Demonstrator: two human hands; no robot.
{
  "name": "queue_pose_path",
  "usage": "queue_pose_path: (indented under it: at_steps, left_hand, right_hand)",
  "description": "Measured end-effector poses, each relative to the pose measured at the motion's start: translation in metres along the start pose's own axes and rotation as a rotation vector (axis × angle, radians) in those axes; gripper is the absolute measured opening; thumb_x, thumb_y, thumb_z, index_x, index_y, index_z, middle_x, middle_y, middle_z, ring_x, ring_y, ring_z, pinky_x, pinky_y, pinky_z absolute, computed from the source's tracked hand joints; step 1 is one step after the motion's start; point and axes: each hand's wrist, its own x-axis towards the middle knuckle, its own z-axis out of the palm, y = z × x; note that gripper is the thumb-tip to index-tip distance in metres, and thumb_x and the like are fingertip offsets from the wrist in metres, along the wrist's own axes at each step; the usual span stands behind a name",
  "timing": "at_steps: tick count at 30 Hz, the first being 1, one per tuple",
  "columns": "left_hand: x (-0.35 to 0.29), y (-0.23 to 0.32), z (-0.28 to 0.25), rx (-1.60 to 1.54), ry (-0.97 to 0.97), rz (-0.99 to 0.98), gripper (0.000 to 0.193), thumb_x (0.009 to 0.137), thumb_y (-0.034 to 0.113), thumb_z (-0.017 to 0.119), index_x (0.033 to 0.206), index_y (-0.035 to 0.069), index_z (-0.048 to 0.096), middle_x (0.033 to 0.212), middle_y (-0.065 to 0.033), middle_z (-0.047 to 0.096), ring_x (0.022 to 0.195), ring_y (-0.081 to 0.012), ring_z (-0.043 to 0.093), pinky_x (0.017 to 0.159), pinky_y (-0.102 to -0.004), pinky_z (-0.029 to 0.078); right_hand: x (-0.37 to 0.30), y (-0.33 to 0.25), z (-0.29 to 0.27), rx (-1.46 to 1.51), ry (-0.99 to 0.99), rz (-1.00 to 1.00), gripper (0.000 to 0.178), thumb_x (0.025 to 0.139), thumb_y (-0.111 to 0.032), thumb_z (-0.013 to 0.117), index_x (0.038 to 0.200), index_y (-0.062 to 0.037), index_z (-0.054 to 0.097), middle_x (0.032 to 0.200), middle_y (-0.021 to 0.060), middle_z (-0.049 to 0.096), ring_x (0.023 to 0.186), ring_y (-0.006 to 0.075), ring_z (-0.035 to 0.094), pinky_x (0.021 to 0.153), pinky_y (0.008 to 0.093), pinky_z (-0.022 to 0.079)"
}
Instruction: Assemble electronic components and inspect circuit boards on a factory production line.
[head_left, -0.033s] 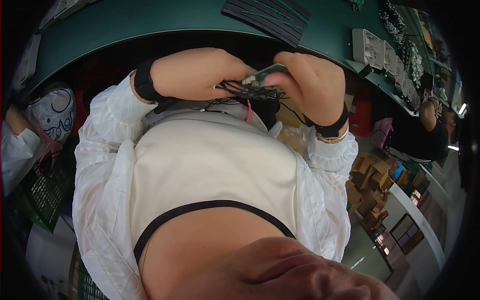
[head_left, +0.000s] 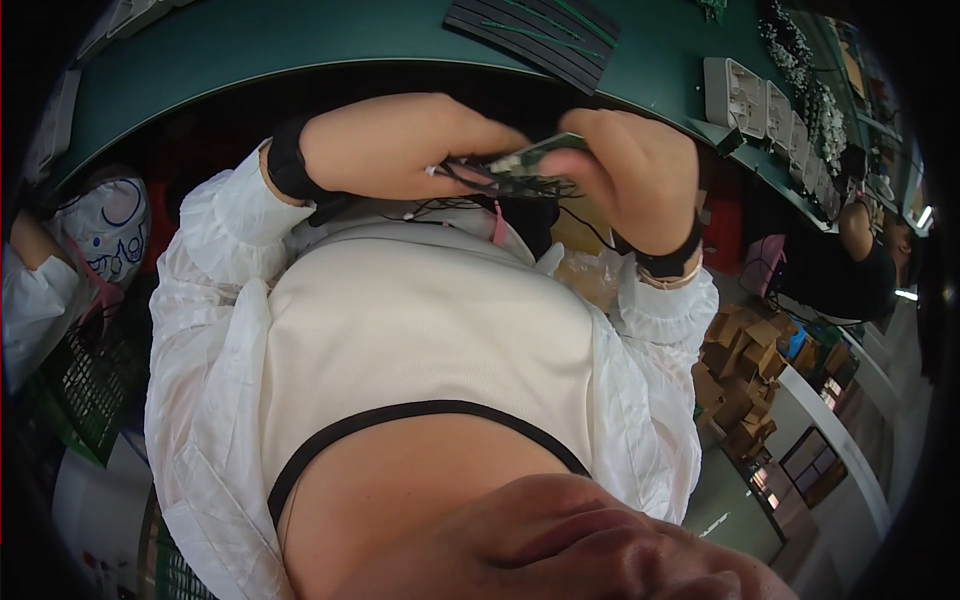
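Note:
A green circuit board sits tilted between my hands, above my lap at the table's near edge. My right hand is closed on it, the thumb on the near side and the fingers curled behind. Thin black wires bunch beneath the board and trail toward my lap. My left hand is closed around some of these wires, its thumb stretched toward the board's left end. A small white connector pokes out beside that hand. Motion smears the fingertips, and the left fingers are partly hidden.
The green table curves ahead, bearing a dark ribbed mat with green strips. White plastic housings line its right side. A patterned bag and green crate are at left. Cardboard boxes and another person are at right.
My right hand has shifted slightly right with the circuit board, which now shows at a different tilt. My left thumb reaches farther right, and the white connector shows more.

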Motion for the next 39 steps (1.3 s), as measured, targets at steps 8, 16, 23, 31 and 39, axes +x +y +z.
queue_pose_path:
  at_steps: [8,16,23,31,39]
  left_hand:
    - [-0.014,-0.011,-0.009,-0.509,0.961,0.296,0.050,0.089,0.021,0.075,0.132,0.000,0.059,0.134,-0.0176,0.059,0.119,-0.0303,0.059,0.105,-0.0411,0.045]
    - [0.007,-0.031,-0.005,0.761,0.637,0.295,0.047,0.090,0.019,0.077,0.131,0.002,0.061,0.132,-0.0154,0.065,0.122,-0.0366,0.060,0.105,-0.0432,0.049]
    - [0.034,-0.016,-0.011,1.232,0.267,-0.047,0.069,0.094,0.045,0.065,0.139,-0.006,0.053,0.147,-0.0220,0.052,0.137,-0.0355,0.049,0.119,-0.0460,0.035]
    - [0.044,-0.028,-0.013,1.278,0.516,0.098,0.077,0.094,0.053,0.061,0.140,-0.009,0.053,0.148,-0.0221,0.053,0.141,-0.0355,0.045,0.122,-0.0465,0.030]
    - [0.052,-0.030,-0.016,1.211,0.459,-0.005,0.078,0.094,0.053,0.061,0.141,-0.008,0.053,0.147,-0.0208,0.053,0.140,-0.0351,0.045,0.122,-0.0461,0.030]
  right_hand:
    - [-0.012,0.033,-0.064,-0.331,0.519,0.261,0.017,0.093,-0.022,0.079,0.099,-0.0067,0.072,0.077,0.0052,0.071,0.061,0.0183,0.067,0.057,0.0292,0.050]
    - [0.045,0.089,-0.055,-0.561,0.323,0.248,0.018,0.097,-0.020,0.073,0.099,-0.0036,0.066,0.075,0.0112,0.063,0.066,0.0243,0.061,0.061,0.0341,0.047]
    - [0.038,0.137,-0.045,-0.832,0.197,0.144,0.019,0.095,-0.025,0.075,0.106,-0.0093,0.074,0.073,0.0049,0.069,0.058,0.0150,0.064,0.057,0.0284,0.051]
    - [0.077,0.089,-0.035,-0.733,0.254,0.072,0.021,0.095,-0.022,0.074,0.089,-0.0072,0.061,0.067,0.0140,0.058,0.060,0.0356,0.060,0.054,0.0414,0.045]
    - [0.087,0.069,-0.026,-0.669,0.327,0.018,0.027,0.094,-0.022,0.075,0.117,-0.0105,0.068,0.079,0.0132,0.069,0.065,0.0329,0.066,0.056,0.0402,0.049]
